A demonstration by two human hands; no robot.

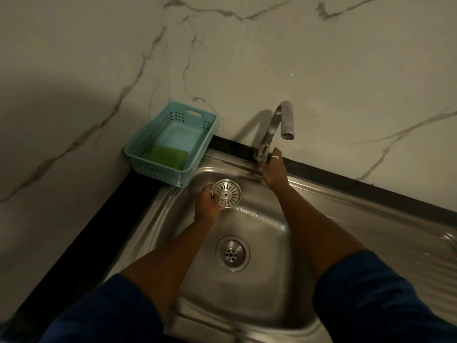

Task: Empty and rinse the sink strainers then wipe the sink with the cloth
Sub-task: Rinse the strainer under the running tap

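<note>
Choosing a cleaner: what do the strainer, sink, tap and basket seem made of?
Strainer: shiny metal, probably stainless steel, going by its bright slotted face.
Sink: stainless steel, brushed, by its soft streaky reflections.
Tap: metal, with a dull grey finish.
Basket: teal plastic, matte, with moulded holes.

Strainer (227, 193) (232, 253): two; basket (138, 147): one; sponge (166, 155): one; faucet (286, 120): one.
</note>
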